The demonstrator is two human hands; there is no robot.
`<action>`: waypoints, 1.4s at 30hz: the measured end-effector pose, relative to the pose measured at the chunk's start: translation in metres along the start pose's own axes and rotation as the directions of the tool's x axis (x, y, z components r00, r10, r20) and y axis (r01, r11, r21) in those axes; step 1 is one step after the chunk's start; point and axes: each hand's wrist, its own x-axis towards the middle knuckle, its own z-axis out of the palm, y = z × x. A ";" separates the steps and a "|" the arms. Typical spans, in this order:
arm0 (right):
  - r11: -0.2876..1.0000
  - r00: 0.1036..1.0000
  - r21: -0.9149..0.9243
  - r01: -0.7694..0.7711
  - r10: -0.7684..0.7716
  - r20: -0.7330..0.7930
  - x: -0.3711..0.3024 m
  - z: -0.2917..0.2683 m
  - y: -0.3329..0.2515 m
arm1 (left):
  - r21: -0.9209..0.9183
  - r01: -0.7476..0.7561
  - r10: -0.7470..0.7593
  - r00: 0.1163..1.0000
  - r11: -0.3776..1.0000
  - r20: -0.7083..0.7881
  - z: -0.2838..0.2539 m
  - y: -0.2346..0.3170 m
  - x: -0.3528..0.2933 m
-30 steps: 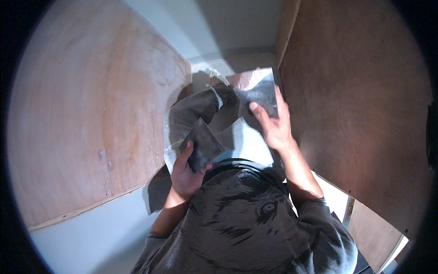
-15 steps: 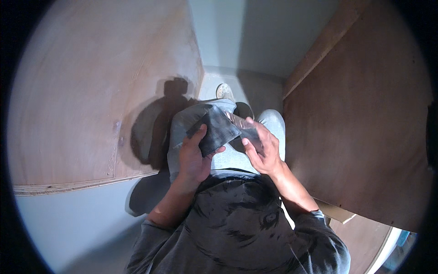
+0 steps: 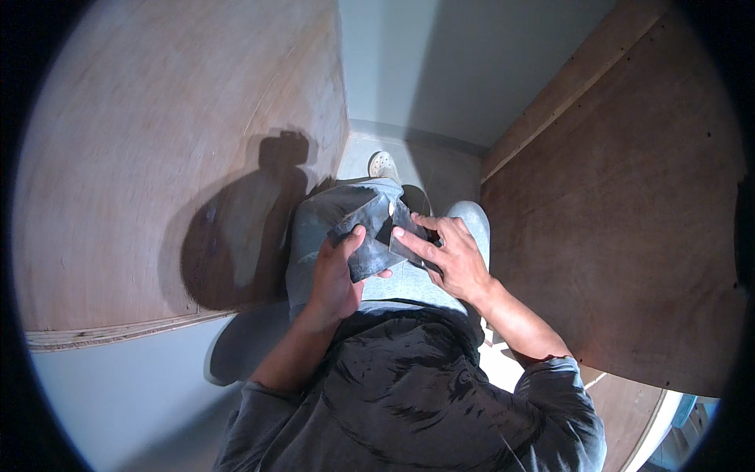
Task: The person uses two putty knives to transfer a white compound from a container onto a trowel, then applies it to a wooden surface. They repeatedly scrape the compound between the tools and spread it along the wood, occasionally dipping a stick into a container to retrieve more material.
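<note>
This looks like a workshop or a building site, a place where things get made out of wood. A big sheet of bare plywood (image 3: 157, 157) stands on the left, and its rough layered edge shows at the bottom. More brown wooden boards (image 3: 629, 220) stand on the right, with a thin wooden strip (image 3: 543, 118) along the top. Between them runs a narrow strip of plain grey floor (image 3: 440, 165), and a pale painted wall (image 3: 456, 63) stands at the far end. Nothing is painted or finished on the wood. It is bare and plain.
</note>
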 end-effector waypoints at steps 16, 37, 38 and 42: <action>0.213 0.564 0.858 -0.467 0.819 0.104 -0.018 0.007 0.027 | 0.025 -0.224 0.219 0.967 0.974 0.130 0.021 0.030 0.010; -0.737 0.835 0.671 -0.087 0.313 0.452 0.006 -0.032 -0.021 | 0.402 -0.910 0.310 0.354 -0.103 0.882 0.030 0.024 0.001; -0.731 0.835 0.675 -0.095 0.310 0.453 0.005 -0.033 -0.021 | 0.391 -0.910 0.284 0.343 -0.134 0.895 0.028 0.026 0.001; -0.749 0.816 0.657 -0.086 0.325 0.478 -0.009 -0.018 -0.011 | 0.413 -0.899 0.191 0.385 -0.142 0.903 0.014 0.033 0.000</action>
